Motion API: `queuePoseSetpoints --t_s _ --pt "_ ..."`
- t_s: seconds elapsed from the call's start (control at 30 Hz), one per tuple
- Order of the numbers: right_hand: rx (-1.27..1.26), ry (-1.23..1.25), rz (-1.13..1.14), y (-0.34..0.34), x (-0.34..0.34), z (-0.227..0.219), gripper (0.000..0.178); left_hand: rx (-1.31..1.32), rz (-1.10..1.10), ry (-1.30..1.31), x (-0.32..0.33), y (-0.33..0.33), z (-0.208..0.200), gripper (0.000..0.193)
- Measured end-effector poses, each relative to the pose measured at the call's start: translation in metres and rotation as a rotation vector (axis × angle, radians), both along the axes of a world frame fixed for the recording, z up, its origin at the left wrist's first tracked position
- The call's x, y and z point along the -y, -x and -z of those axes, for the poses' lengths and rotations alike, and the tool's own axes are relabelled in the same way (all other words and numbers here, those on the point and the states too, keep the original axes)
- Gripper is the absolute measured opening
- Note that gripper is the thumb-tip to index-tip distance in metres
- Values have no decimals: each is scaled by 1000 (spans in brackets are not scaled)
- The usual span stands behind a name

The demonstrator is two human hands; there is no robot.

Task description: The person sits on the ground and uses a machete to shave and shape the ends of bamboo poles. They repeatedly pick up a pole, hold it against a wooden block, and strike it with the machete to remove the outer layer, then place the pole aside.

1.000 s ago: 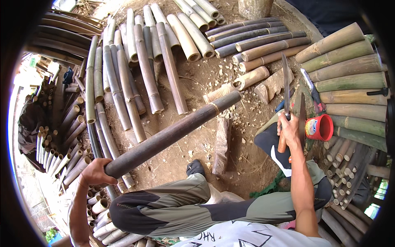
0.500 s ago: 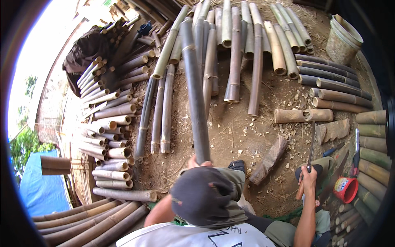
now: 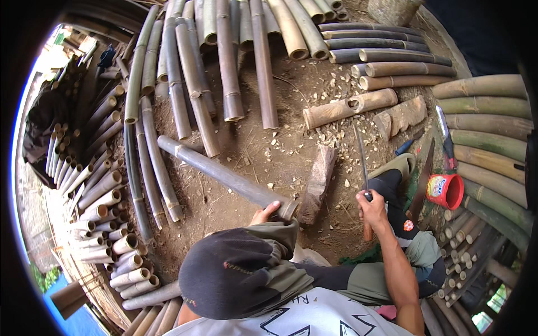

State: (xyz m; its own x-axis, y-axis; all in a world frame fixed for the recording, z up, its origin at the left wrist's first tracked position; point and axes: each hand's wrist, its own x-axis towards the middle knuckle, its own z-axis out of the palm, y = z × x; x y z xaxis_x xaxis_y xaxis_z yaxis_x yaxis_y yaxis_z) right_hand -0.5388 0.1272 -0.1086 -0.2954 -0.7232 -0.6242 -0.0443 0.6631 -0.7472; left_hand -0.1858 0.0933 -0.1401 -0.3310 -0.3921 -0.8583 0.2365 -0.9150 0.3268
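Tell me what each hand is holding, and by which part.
The left hand holds a bamboo pole close to its near end; the right hand grips a long-bladed knife by its wooden handle.

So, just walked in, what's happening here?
The person's left hand holds a bamboo pole near its closer end, beside a wood block on the ground. The right hand grips a long knife, blade pointing away and apart from the pole. Beyond the block lies a bamboo piece with a hole.
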Motion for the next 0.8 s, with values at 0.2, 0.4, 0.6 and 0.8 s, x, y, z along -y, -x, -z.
queuePoseSetpoints --t_s 0.2,0.4,0.6,0.8 --pt "-314 -55 -168 -18 -7 11 39 18 373 -99 59 47 13 50" --pt "-645 15 -364 4 15 26 32 1099 1394 1595 108 19 -25 77" --pt "-534 66 -695 -39 45 30 40 1104 1529 1637 139 -72 39 79" --pt "-511 334 -444 -41 22 17 46 720 1810 938 169 -45 10 81"
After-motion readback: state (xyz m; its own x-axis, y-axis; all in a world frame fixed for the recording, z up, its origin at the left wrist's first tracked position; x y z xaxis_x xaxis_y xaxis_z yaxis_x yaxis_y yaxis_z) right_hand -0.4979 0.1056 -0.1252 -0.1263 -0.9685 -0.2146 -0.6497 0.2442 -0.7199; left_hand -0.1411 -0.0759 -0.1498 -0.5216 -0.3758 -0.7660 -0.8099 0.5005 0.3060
